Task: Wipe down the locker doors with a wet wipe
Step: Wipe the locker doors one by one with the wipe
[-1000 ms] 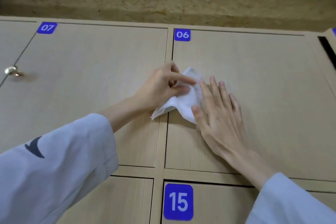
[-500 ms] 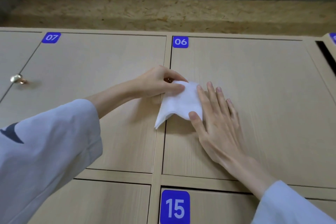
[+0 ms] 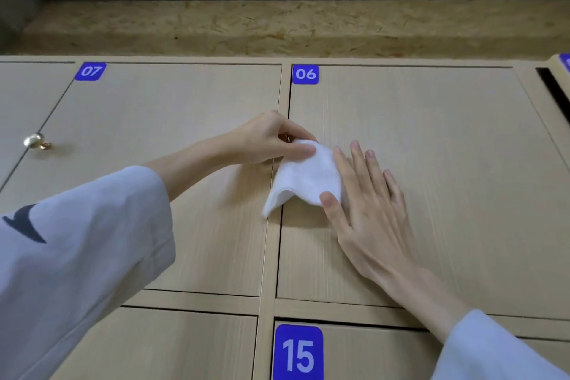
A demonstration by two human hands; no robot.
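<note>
Head view: left hand [image 3: 265,142] pinches a white folded wet wipe [image 3: 305,176] against pale wooden locker door 06 [image 3: 431,163]; right hand [image 3: 367,203] rests flat, thumb on wipe.

Three number labels can be read, each a blue rounded square with white digits. The label "07" [image 3: 90,71] stands at the top left corner of the left upper locker door [image 3: 148,194]. The label "06" [image 3: 305,74] stands at the top left corner of the right upper locker door [image 3: 447,163]. The label "15" [image 3: 298,353], seen larger, stands at the top left corner of the lower right door [image 3: 385,361]. A fourth blue label [image 3: 565,63] at the right edge is cut off and unreadable.
</note>
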